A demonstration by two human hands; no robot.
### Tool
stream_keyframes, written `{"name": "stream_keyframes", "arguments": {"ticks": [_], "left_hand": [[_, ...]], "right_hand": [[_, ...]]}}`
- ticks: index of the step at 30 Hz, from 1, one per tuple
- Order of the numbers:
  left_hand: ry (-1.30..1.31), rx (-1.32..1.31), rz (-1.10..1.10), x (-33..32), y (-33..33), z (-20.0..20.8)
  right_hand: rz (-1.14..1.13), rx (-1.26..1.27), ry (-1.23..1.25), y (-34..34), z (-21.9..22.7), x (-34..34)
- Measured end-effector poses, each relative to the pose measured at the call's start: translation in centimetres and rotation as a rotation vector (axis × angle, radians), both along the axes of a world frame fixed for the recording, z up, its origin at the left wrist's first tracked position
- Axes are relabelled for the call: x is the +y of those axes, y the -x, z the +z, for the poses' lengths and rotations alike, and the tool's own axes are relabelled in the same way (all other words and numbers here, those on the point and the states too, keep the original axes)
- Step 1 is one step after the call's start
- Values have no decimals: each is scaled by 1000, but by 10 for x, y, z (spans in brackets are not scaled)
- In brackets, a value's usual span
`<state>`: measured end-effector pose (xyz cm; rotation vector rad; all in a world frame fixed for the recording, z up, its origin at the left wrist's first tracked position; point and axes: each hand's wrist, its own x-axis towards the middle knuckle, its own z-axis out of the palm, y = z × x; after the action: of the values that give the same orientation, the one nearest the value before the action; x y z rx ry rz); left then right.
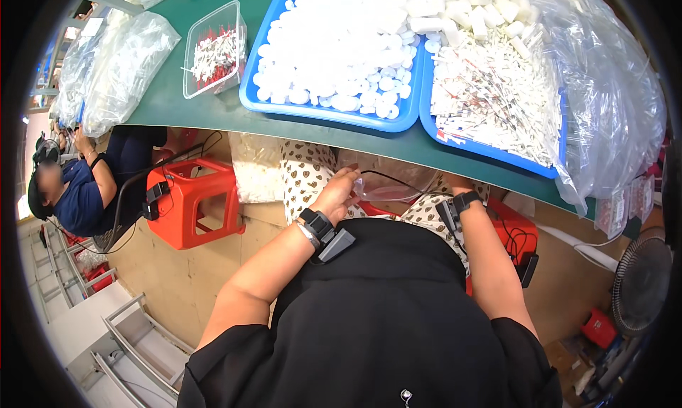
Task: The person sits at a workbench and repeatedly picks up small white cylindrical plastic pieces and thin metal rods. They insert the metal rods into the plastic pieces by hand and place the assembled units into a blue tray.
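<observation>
My left hand (338, 192) is over my lap, just below the table's front edge. Its fingers are closed at the rim of a clear plastic bag (389, 193), which lies between my knees. On the other side of the bag, my right hand (457, 183) reaches under the table edge, and its fingers are hidden there. A dark cable (387, 175) runs across the bag between the two hands. Both wrists carry strapped dark devices.
On the green table (163, 113) stand a blue tray (334, 119) of white round caps, another blue tray (497, 154) of thin white-and-red pieces, and a clear tub (240, 56). Large plastic bags (611, 102) crowd the right. A red stool (188, 205) and a seated person (82, 195) are left.
</observation>
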<state>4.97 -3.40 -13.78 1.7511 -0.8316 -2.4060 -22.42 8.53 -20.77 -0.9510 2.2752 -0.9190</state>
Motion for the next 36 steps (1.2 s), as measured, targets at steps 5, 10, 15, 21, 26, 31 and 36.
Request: {"name": "stream_keyframes", "arguments": {"ticks": [5,10,15,21,26,31,36], "left_hand": [[-76,57,2,4,0,-3],[-183,53,-55,-4,0,-14],[-231,65,-5,-8,-1,-26],[-116,115,441,-44,-15,-23],[-93,173,580,-74,-45,-15],[-81,172,612,-60,-69,17],[-202,145,526,-11,-72,37]], "right_hand": [[-33,-395,-237,-5,-9,7],[32,-331,-225,-21,6,33],[20,-437,-260,-45,46,69],[-133,-639,-148,-28,44,81],[-315,-510,-2,-34,69,39],[-130,-432,-149,-17,81,20],[93,130,-49,26,13,47]]}}
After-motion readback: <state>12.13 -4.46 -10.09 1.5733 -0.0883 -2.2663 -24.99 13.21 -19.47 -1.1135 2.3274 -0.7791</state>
